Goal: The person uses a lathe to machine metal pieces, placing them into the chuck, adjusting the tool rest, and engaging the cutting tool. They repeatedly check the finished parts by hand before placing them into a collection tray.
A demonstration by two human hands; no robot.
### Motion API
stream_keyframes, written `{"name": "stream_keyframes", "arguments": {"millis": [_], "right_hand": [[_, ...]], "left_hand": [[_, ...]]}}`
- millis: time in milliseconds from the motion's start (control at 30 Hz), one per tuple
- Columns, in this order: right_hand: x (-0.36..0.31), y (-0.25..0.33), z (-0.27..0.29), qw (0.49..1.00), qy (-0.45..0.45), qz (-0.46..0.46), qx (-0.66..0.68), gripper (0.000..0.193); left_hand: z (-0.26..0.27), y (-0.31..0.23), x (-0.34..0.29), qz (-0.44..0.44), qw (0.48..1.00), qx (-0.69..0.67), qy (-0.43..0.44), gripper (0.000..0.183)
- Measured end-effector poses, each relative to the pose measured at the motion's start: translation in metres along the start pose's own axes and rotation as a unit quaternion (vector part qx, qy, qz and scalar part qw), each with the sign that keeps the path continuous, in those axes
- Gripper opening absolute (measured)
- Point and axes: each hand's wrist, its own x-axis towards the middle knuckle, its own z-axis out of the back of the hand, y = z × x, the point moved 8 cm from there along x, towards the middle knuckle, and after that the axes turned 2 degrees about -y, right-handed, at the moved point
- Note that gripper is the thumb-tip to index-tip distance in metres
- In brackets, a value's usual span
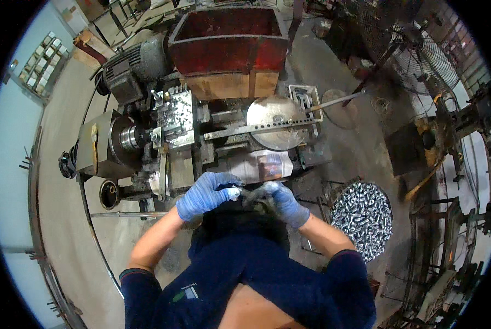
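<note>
Both gloved hands are meeting close to the chest, at six o'clock from the lathe point(163, 137). The left hand point(204, 193) is curling its fingers around one end of a small dark metal part point(251, 194), and the right hand point(283, 202) is gripping the other end; what the part is stays unclear, being blurred. At three o'clock from the right hand a heap of shiny metal pieces point(363, 216) is lying on the floor. At one o'clock from the hands a round metal disc point(275, 122) is sitting on the machine

Blue gloves point(204, 193), dark red hopper point(229, 38)
</note>
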Motion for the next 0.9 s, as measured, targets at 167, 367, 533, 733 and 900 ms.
{"name": "stream_keyframes", "arguments": {"millis": [167, 367, 533, 733, 900], "right_hand": [[-0.017, 0.007, 0.03, 0.998, -0.019, 0.048, 0.022, 0.051], [-0.041, 0.027, 0.063, 0.989, -0.106, 0.091, -0.044, 0.041], [-0.046, 0.032, 0.088, 0.967, -0.203, 0.1, -0.12, 0.035], [-0.034, 0.038, 0.226, 0.819, -0.366, 0.09, -0.434, 0.051], [0.006, 0.073, 0.26, 0.632, -0.366, -0.04, -0.682, 0.054]], "left_hand": [[0.045, -0.021, 0.051, -0.029, 0.999, 0.045, -0.003, 0.034], [0.15, -0.114, 0.168, -0.136, 0.96, 0.148, -0.195, 0.029], [0.241, -0.126, 0.212, -0.16, 0.933, 0.066, -0.315, 0.049], [0.193, -0.12, 0.139, -0.115, 0.96, 0.17, -0.193, 0.042], [0.179, -0.089, 0.02, -0.021, 0.971, 0.151, -0.183, 0.034]]}}
